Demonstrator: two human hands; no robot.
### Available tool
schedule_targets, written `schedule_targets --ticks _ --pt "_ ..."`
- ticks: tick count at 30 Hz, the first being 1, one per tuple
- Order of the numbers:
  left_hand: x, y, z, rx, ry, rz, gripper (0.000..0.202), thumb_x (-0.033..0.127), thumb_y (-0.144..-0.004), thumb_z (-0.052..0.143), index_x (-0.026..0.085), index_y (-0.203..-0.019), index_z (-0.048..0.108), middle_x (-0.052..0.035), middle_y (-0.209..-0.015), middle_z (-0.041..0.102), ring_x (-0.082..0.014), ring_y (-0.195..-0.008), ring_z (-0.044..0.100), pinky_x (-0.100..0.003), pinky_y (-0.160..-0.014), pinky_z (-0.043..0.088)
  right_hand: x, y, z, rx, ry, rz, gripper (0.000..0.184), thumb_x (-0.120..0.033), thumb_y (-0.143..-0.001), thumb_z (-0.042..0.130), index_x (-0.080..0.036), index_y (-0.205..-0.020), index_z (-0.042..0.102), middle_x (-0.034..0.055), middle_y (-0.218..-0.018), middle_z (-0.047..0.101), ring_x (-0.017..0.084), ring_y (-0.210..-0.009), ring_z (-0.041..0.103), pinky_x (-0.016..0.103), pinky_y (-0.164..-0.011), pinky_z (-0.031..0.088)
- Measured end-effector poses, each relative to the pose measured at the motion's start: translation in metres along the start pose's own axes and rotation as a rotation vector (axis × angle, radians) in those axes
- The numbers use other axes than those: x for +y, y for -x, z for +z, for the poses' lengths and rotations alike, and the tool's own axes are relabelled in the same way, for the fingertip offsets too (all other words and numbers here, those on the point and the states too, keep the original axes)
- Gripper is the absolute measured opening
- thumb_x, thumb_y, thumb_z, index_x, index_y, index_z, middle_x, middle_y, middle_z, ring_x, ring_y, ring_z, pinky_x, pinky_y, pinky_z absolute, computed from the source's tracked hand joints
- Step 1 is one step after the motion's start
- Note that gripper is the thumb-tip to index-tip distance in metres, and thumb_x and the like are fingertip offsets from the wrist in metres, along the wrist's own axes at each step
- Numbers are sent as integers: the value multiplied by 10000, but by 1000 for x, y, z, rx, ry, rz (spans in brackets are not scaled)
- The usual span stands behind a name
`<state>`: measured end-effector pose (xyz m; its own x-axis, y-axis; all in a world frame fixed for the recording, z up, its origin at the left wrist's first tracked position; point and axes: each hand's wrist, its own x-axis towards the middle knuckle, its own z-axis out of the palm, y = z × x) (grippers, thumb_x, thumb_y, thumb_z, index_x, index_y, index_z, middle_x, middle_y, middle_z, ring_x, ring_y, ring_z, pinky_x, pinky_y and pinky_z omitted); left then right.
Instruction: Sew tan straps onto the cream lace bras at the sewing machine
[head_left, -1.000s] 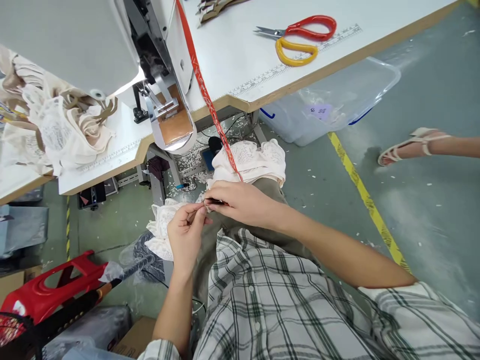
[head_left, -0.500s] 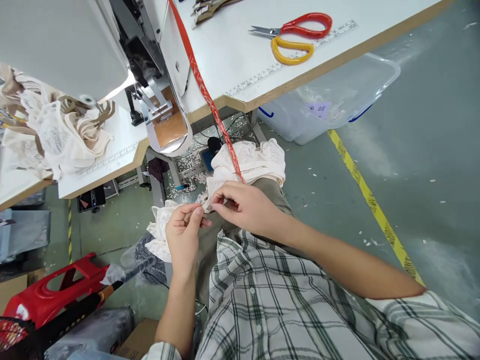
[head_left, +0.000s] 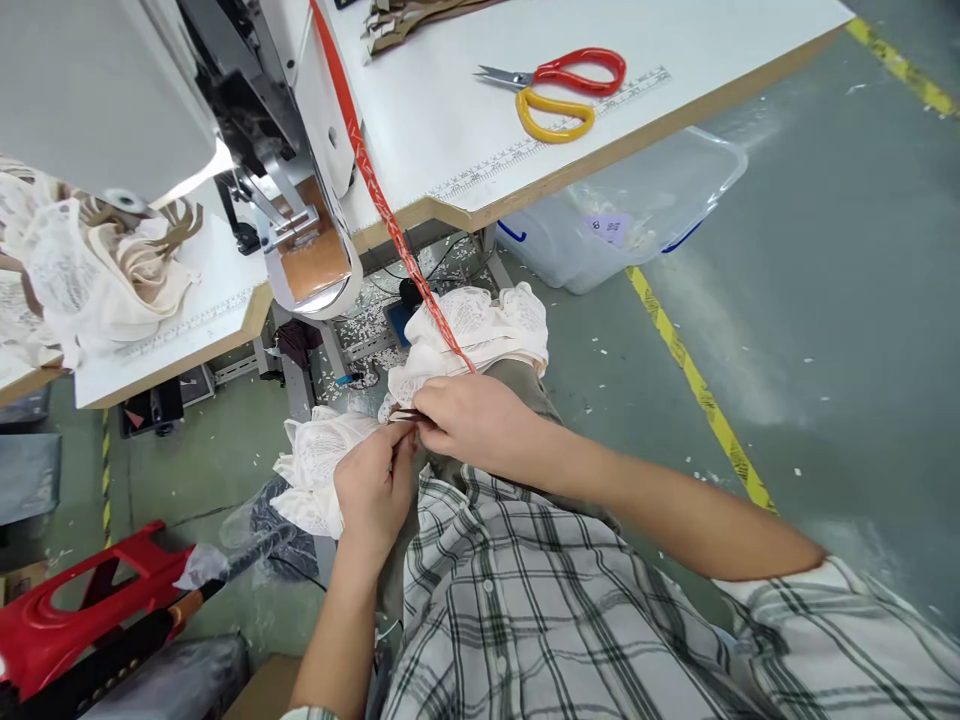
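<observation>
A white lace garment (head_left: 322, 465) drapes over my lap, and my left hand (head_left: 373, 480) pinches a bit of its edge. My right hand (head_left: 476, 425) is closed around small thread snips (head_left: 406, 415), whose dark, narrow blades poke out toward the left fingertips. Both hands almost touch over the lap. From the table a red cord (head_left: 386, 215) runs down to my right hand; its lower end is hidden there. Another bunch of white lace fabric (head_left: 480, 325) lies on the knees just beyond the hands.
A sewing machine (head_left: 300, 240) stands ahead on the white table (head_left: 420, 130). Red-and-yellow scissors (head_left: 559, 90) lie on the tabletop. Lace pieces (head_left: 97, 270) are heaped at left. Below the table edge sits a clear plastic bin (head_left: 570, 250); a red plastic frame (head_left: 90, 600) is at lower left.
The snips' blades now show between my hands, pointing left. My left hand has turned, its fingers closing lower on the fabric. The whole view has shifted slightly.
</observation>
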<state>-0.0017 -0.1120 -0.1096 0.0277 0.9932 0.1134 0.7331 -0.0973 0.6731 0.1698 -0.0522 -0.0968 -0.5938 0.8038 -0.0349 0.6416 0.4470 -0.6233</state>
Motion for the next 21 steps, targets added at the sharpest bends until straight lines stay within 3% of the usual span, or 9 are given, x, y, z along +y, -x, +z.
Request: schedule_targets --ticks 3,5,8,11,15,21 --pt "1 -2 4 -22 40 -48 125 216 -848 658 257 -926 746 -13 -773 749 -176 -686 687 -260 -663 491 5 -3 5 -12 38 -8 64 -183 -876 585 -137 -857 626 101 -870 670 208 -787 595 310 -618 327" --pt "2 -2 7 -12 188 -162 104 250 -866 656 242 -940 728 -10 -777 739 -160 -668 690 -253 -655 512 15 -5 9 30 -18 1 63 -181 -868 572 -149 -823 602 79 -831 647 187 -753 564 299 -611 311" --pt "2 -5 7 20 527 -384 121 305 -844 704 213 -922 707 10 -716 702 -124 -588 670 -223 -601 525 36 -3 13 88 -258 150 141 -165 -850 534 -183 -713 506 0 -690 544 131 -636 463 276 -581 279" --pt "0 -9 6 13 776 -510 171 316 -785 768 191 -877 696 30 -648 665 -90 -519 627 -184 -537 492 44 9 13 124 -519 250 214 -235 -910 482 -206 -708 418 -39 -644 458 113 -598 404 260 -569 285" --pt "-1 -10 4 29 903 -564 194 298 -754 800 188 -878 699 42 -597 647 -79 -520 621 -165 -540 491 25 29 16 115 -811 231 133 -330 -976 416 -221 -901 400 -32 -767 547 105 -602 455 256 -582 349" --pt "8 -5 3 83 830 -509 165 227 -773 795 202 -918 718 27 -721 707 -75 -598 660 -166 -611 538 -7 33 22 -41 -995 232 166 -329 -1010 375 -224 -886 409 -77 -634 525 88 -492 570 228 -533 422"
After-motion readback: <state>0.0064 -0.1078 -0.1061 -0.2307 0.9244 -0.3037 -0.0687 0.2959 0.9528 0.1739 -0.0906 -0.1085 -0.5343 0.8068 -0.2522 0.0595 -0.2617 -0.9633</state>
